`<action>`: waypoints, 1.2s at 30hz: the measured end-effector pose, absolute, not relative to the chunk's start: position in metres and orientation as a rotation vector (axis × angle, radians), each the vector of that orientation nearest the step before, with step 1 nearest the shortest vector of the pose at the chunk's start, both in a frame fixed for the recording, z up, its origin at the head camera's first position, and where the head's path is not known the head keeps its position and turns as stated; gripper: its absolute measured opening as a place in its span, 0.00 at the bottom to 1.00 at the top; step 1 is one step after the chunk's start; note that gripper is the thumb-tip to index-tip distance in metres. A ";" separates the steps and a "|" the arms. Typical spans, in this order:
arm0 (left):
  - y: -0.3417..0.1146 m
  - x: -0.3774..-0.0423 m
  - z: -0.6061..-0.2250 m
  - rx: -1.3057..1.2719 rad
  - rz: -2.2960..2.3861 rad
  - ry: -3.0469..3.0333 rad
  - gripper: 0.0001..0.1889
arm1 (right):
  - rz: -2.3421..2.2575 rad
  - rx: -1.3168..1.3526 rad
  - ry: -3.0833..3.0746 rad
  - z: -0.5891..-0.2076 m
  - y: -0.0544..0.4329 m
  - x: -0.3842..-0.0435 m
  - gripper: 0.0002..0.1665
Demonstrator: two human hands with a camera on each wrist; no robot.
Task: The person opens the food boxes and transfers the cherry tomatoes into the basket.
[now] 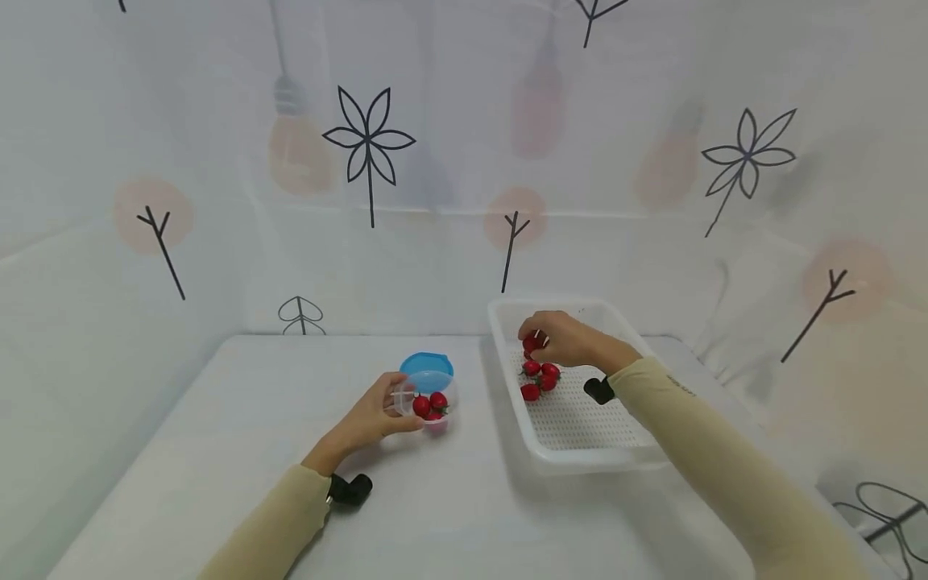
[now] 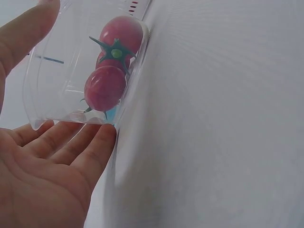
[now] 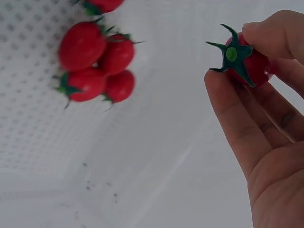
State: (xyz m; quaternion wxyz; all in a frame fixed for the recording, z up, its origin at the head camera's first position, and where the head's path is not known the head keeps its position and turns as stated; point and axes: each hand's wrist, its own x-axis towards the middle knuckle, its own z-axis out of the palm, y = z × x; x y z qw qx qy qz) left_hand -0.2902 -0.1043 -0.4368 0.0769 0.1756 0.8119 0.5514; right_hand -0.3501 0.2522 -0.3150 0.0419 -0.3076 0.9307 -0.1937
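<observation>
At the left of the head view, my left hand (image 1: 373, 415) holds a clear plastic container (image 1: 403, 400) between thumb and fingers. Inside it lie several red cherry tomatoes (image 2: 105, 89) with green calyxes, pressed near one wall in the left wrist view. My right hand (image 1: 569, 338) is over the far left part of a white basket (image 1: 580, 457). Between its thumb and fingertips it pinches a single cherry tomato (image 3: 254, 64), green calyx facing the camera. Below that hand, several more cherry tomatoes (image 3: 81, 46) rest clustered on the basket's perforated floor.
Just behind the container is a blue lid (image 1: 426, 362) on the white table (image 1: 449, 515). A white printed cloth (image 1: 449, 266) forms the backdrop behind the table. At the lower right, a dark cable (image 1: 880, 491) loops beside the table.
</observation>
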 end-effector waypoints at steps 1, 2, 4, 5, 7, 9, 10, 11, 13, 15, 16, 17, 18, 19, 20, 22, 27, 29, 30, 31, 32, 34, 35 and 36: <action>-0.105 -0.291 -0.436 0.528 1.657 2.431 0.47 | -0.586 -0.929 2.854 -0.317 0.255 -0.351 0.19; -0.105 -0.291 -0.436 0.532 1.657 2.431 0.47 | -0.580 -0.915 2.855 -0.320 0.258 -0.353 0.19; -0.105 -0.291 -0.436 0.540 1.652 2.431 0.47 | -0.571 -0.878 2.847 -0.324 0.263 -0.355 0.18; -0.104 -0.291 -0.435 0.545 1.650 2.431 0.47 | -0.566 -0.859 2.837 -0.327 0.266 -0.355 0.17; -0.104 -0.291 -0.435 0.554 1.641 2.432 0.47 | -0.558 -0.835 2.815 -0.332 0.269 -0.356 0.17; -0.103 -0.291 -0.434 0.561 1.641 2.428 0.47 | -0.541 -0.821 2.795 -0.337 0.272 -0.357 0.18; -0.103 -0.291 -0.434 0.561 1.640 2.430 0.47 | -0.531 -0.816 2.787 -0.339 0.273 -0.356 0.18; -0.103 -0.291 -0.434 0.559 1.641 2.431 0.47 | -0.522 -0.812 2.780 -0.341 0.273 -0.356 0.18; -0.103 -0.291 -0.433 0.547 1.645 2.437 0.47 | -0.497 -0.804 2.774 -0.344 0.275 -0.355 0.18; -0.102 -0.291 -0.433 0.537 1.647 2.443 0.47 | -0.476 -0.790 2.768 -0.347 0.276 -0.355 0.17; -0.102 -0.291 -0.433 0.535 1.646 2.448 0.47 | -0.465 -0.784 2.766 -0.349 0.277 -0.354 0.17; -0.102 -0.291 -0.433 0.536 1.647 2.448 0.47 | -0.455 -0.773 2.765 -0.350 0.278 -0.354 0.17; -0.102 -0.291 -0.434 0.540 1.645 2.448 0.47 | -0.446 -0.764 2.761 -0.352 0.279 -0.353 0.16; -0.102 -0.292 -0.435 0.544 1.644 2.447 0.47 | -0.436 -0.766 2.756 -0.353 0.280 -0.353 0.15; -0.102 -0.292 -0.435 0.548 1.641 2.446 0.47 | -0.429 -0.760 2.748 -0.354 0.280 -0.352 0.15; -0.102 -0.292 -0.436 0.555 1.640 2.444 0.46 | -0.413 -0.758 2.735 -0.357 0.282 -0.351 0.14; -0.103 -0.291 -0.436 0.551 1.639 2.443 0.46 | -0.401 -0.757 2.710 -0.361 0.282 -0.348 0.14; -0.103 -0.292 -0.437 0.551 1.637 2.446 0.47 | -0.401 -0.764 2.708 -0.362 0.281 -0.347 0.14; -0.103 -0.292 -0.437 0.550 1.636 2.447 0.47 | -0.401 -0.766 2.707 -0.362 0.280 -0.346 0.15; -0.103 -0.292 -0.438 0.551 1.637 2.446 0.47 | -0.401 -0.774 2.707 -0.362 0.280 -0.346 0.15; -0.104 -0.292 -0.438 0.552 1.637 2.446 0.47 | -0.398 -0.785 2.708 -0.362 0.280 -0.346 0.15; -0.104 -0.292 -0.438 0.550 1.637 2.449 0.47 | -0.393 -0.805 2.710 -0.363 0.281 -0.347 0.15; -0.104 -0.292 -0.438 0.549 1.637 2.450 0.47 | -0.391 -0.810 2.711 -0.364 0.281 -0.348 0.15; -0.104 -0.292 -0.437 0.548 1.635 2.452 0.47 | -0.395 -0.807 2.710 -0.364 0.281 -0.348 0.15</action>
